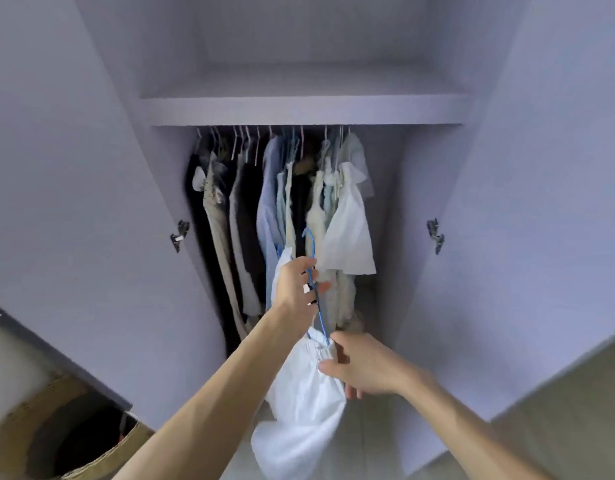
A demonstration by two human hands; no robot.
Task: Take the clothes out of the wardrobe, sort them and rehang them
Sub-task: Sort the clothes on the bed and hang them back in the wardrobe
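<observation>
Left hand [295, 289] grips blue hanger [313, 245] at its neck, fingers curled. Right hand [365, 367] pinches white garment [299, 410] waistband at hanger's lower end. Both just in front of wardrobe [299, 110], below its hung clothes [275, 188]. Advice: level hanger, hold waistband taut against slipping.

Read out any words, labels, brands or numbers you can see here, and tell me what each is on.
No readable text.
Small white patch, perhaps a tag, by the left hand on the blue hanger: too blurred.
White garment in the right hand: no print visible.
</observation>
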